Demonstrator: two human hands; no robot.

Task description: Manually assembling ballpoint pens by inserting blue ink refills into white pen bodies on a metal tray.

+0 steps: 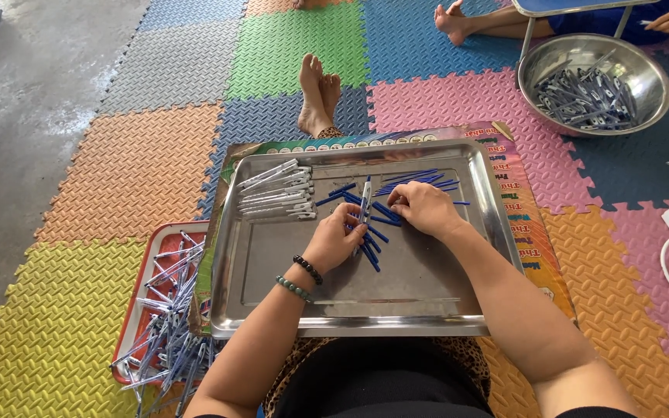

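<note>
pen (pixel 365 203) | l hand (pixel 336 241) grips its barrel | r hand (pixel 421 207) pinches blue refill (pixel 385 210) | over steel tray (pixel 272 267)

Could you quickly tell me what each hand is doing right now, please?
Left hand: closed on a white pen barrel above the metal tray.
Right hand: fingers curled over blue refills; grip cannot be told.
</note>
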